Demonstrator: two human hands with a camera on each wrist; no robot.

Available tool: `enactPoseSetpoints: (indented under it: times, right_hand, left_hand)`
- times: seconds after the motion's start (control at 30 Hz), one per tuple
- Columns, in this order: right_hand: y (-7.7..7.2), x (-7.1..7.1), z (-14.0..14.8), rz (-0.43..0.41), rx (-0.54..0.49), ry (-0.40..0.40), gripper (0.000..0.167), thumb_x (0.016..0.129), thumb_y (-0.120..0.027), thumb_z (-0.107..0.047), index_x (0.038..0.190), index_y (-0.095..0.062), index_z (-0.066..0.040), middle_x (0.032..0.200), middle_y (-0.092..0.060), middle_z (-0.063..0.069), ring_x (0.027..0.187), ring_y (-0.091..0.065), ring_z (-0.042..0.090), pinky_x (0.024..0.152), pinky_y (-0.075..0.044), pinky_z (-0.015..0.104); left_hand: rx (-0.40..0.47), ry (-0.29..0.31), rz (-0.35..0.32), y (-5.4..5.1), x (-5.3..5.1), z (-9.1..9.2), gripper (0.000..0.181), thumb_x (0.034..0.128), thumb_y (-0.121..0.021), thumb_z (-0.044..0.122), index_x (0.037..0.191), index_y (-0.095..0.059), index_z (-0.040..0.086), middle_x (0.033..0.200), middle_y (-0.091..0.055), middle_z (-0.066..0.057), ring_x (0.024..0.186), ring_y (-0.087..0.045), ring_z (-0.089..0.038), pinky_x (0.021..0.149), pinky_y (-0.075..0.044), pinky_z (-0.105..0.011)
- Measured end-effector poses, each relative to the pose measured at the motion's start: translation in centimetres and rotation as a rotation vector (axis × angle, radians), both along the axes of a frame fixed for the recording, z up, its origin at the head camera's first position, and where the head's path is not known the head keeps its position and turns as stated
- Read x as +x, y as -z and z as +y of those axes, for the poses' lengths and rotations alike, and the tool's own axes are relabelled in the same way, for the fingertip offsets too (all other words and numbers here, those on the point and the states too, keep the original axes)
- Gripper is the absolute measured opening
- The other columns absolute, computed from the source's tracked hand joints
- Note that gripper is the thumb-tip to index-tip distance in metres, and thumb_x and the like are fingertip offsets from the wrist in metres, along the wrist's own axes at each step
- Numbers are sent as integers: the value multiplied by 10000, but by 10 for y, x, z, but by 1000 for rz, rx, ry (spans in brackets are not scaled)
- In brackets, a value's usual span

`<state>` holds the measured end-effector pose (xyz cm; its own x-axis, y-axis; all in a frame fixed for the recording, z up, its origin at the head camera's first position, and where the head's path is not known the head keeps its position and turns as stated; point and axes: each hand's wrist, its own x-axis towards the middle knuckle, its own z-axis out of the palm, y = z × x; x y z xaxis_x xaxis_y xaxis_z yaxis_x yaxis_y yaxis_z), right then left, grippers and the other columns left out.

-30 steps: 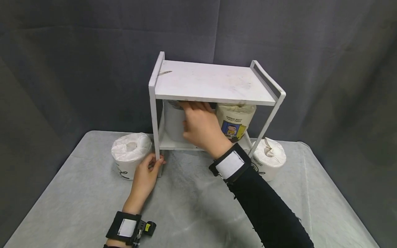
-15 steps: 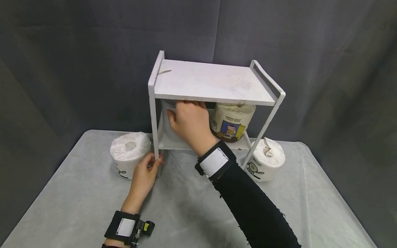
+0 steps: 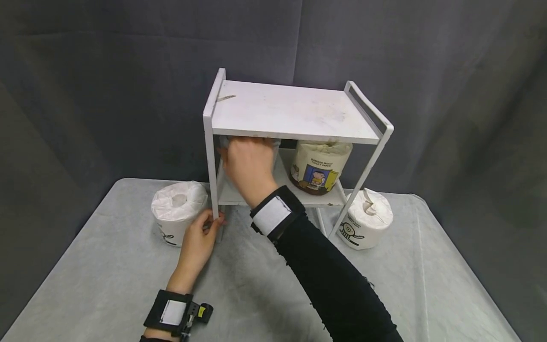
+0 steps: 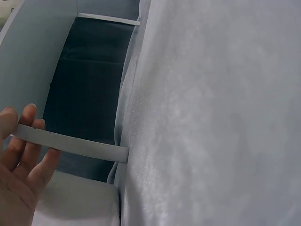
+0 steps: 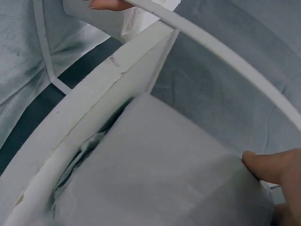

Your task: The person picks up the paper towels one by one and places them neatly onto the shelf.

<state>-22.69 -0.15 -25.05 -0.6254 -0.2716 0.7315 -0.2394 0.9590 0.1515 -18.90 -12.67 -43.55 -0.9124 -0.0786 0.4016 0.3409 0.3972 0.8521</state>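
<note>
Leftward slides the right hand (image 3: 251,166), gripping a pale paper-wrapped cylinder (image 5: 164,160) behind it; left hand (image 3: 200,238) pinches the flat white shelf leg (image 4: 80,144).

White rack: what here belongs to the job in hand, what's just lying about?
Job, judging by contact:
white rack, left hand holding its front leg
pale roll inside it, right hand holding that

Probably just lying about, untouched:
cartoon-print roll inside the rack
left white roll
right white roll

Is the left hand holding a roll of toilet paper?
No, the left hand grips a front leg of the white rack.
</note>
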Motion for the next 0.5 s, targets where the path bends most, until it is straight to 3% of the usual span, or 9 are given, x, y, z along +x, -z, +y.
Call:
enactPoseSetpoints:
  times: [0.23,0.33,0.5]
  right_hand:
    - [0,-1,2,28,-13,5,354,868,-744,-447,717,-718,-128,597,-606,11,552,-622,204,488,-474,338]
    - [2,0,2,7,-3,-14,355,885,-727,-441,733,-732,-121,600,-618,18,585,-633,202,526,-489,339]
    - [5,2,6,-4,-2,-60,336,902,-713,-433,894,-746,-98,674,-647,39,697,-656,225,647,-530,364]
  left_hand:
    - [-10,5,0,1,0,-1,68,986,-613,71,1028,-645,28,1025,-724,-137,989,-694,-261,801,-569,-415]
    - [-6,7,0,2,0,-1,80,987,-613,75,1040,-648,26,1026,-723,-140,987,-696,-258,802,-570,-409]
    - [-1,12,-2,2,0,-1,88,989,-612,84,1045,-647,26,1022,-723,-136,986,-695,-253,804,-567,-410]
